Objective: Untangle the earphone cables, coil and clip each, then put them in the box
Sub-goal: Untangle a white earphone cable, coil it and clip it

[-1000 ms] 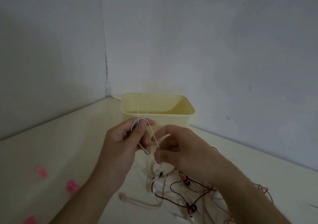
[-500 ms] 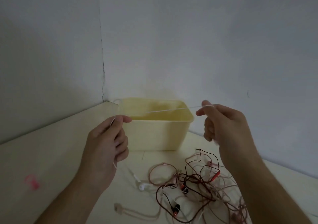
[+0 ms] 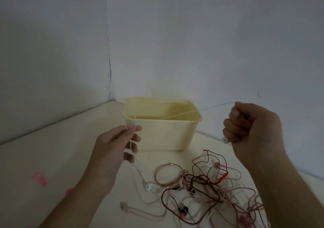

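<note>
A white earphone cable point(image 3: 178, 115) stretches taut between my hands, across the front of the pale yellow box point(image 3: 168, 136). My left hand point(image 3: 119, 145) pinches the cable's loops between thumb and forefinger at the box's left corner; a white earbud point(image 3: 148, 187) hangs from it onto the table. My right hand point(image 3: 252, 128) is a fist gripping the cable's other end, with a white earbud point(image 3: 225, 140) poking out below the fingers. A tangle of dark red and pink earphone cables point(image 3: 206, 184) lies on the table in front of the box.
Pink clips point(image 3: 40, 178) lie on the cream table point(image 3: 52, 149) at the lower left. The box stands in the corner where two grey walls meet. A pink cable end with a plug point(image 3: 123, 206) trails left of the tangle.
My hands have pulled apart, drawing the white cable tight. The right hand moved far right and closed into a fist round the cable; the left hand dropped a little.
</note>
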